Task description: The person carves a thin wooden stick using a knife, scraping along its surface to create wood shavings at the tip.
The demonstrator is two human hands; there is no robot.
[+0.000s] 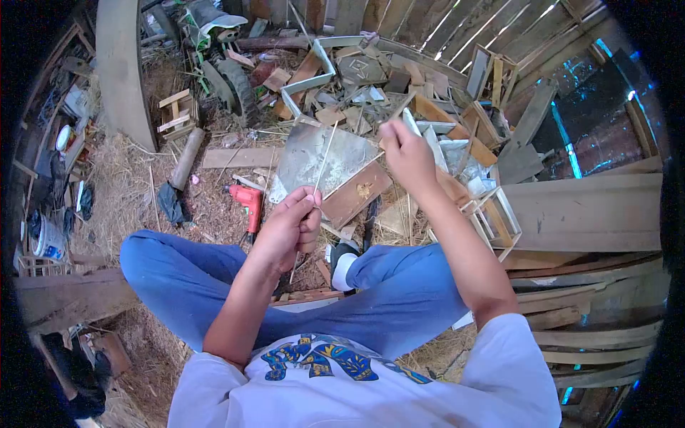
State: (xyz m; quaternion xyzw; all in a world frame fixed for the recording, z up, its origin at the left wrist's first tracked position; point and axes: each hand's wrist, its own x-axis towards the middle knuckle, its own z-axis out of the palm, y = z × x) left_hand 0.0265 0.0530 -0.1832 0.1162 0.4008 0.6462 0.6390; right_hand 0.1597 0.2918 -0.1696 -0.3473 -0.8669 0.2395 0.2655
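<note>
Shed: one straw-strewn dirt floor (135, 189), one slatted plank wall (435, 36) with daylight in its gaps.

Hands, two. From my distant seat I log the left hand (298, 217) as closed, pinching a thin stick (326, 160). The right hand (408, 158) is curled into a fist, raised and well apart from the left; blur and angle hide its palm, so I cannot tell what it grips, if anything.

Thin stick in hand: one. It slants above the crossed legs, passing through the left fist, its upper length in front of a grey sheet (300, 160).

Step in hand, by my judgement: holding and working on the stick. The next move, I judge, calls for a steady left grip and a clear path for the right hand.

Further count, as visible to me:
- Red drill (247, 203), one, lying on the floor near the left hand.
- Grey sheet, one, flat beyond the hands.
- Brown board (349, 203), one, beside the sheet.
- Log (188, 157), one; black bag (171, 203), one, at its lower end.
- Small crate (178, 114), one.
- Wheel (239, 93), one clearly seen.
- White-edged frame (503, 228), one, at right.
- Shoe (344, 251), one visible.
- Wood scraps (332, 115), too jumbled for me to number.
</note>
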